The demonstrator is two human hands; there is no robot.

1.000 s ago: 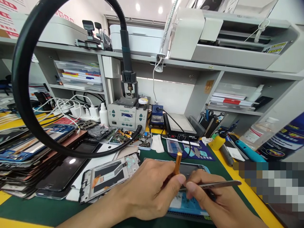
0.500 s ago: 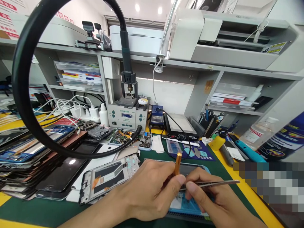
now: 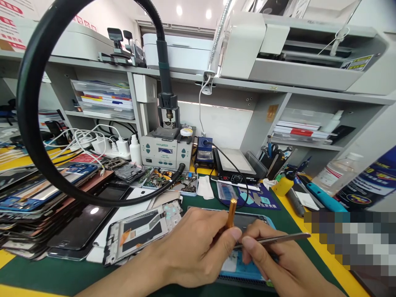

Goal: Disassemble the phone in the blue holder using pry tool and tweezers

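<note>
My left hand point(image 3: 198, 247) is closed around a slim gold-coloured tool handle point(image 3: 231, 212), which stands nearly upright. The working end is hidden behind the fingers. In my right hand point(image 3: 275, 255), metal tweezers point(image 3: 287, 238) are pinched between thumb and fingers, their rear end pointing right. The tips are out of sight near my left thumb. Both hands almost meet above a light-blue phone housing point(image 3: 243, 270) on the green mat point(image 3: 34, 274), hiding much of it. Left of my left hand lies an opened phone frame point(image 3: 140, 231).
Stacked phones point(image 3: 83, 218) crowd the left. A looped black hose point(image 3: 26, 103) rises in front, joined to a hot-air station point(image 3: 165, 150). A tray of circuit boards point(image 3: 170, 181) sits ahead. To the right are a yellow bottle point(image 3: 284, 183) and a clear bottle point(image 3: 335, 173).
The rear end of the tweezers has tilted up slightly and shifted a little left, and my right-hand fingers have moved slightly. My left hand and the gold-coloured tool look still.
</note>
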